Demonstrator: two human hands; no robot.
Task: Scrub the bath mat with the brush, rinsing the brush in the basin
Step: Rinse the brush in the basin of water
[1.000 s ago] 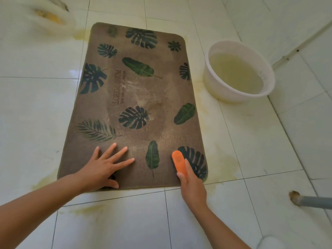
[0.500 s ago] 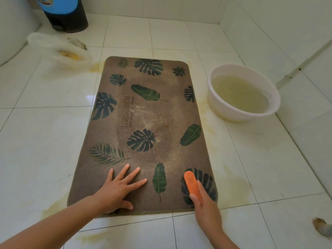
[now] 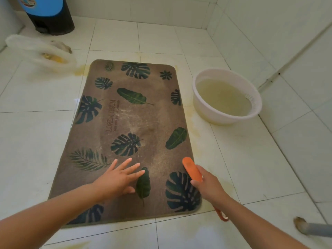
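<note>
Your left hand (image 3: pixel 116 178) is flat on the bath mat (image 3: pixel 129 114), fingers straight and fanned out. It's holding nothing, just pressing the pile down near the close end. The fingertips point up the mat. Your index tip sits right at the top of a small dark leaf print, and a feathery fern print is just off the little-finger side.

Your right hand (image 3: pixel 208 186) has its fingers curled round the orange brush (image 3: pixel 191 169), so that's a proper grip. The brush body sticks out past your fingers and points up the mat, lying along the mat's right edge. The big split-leaf print is just to the thumb side of your knuckles. The handle's orange loop pokes out back by your wrist. I can't tell if the bristles are actually on the pile, since the brush back hides them.

The basin (image 3: pixel 206 110) is well beyond the brush tip and off to the little-finger side of your right hand. It sits on the floor (image 3: pixel 36 141) just beside the mat's far right edge, with cloudy yellowish water in it.

Other stuff:
- There are yellowish wet patches on the white tiles along the mat's right side, some right by your brush hand.
- A crumpled white plastic bag (image 3: pixel 36 49) is way past your left fingertips and off to the left.
- A dark bin (image 3: pixel 52 20) with a blue top is behind the bag.
- A grey pipe end (image 3: pixel 314 229) lies on the floor outside your right forearm.
</note>
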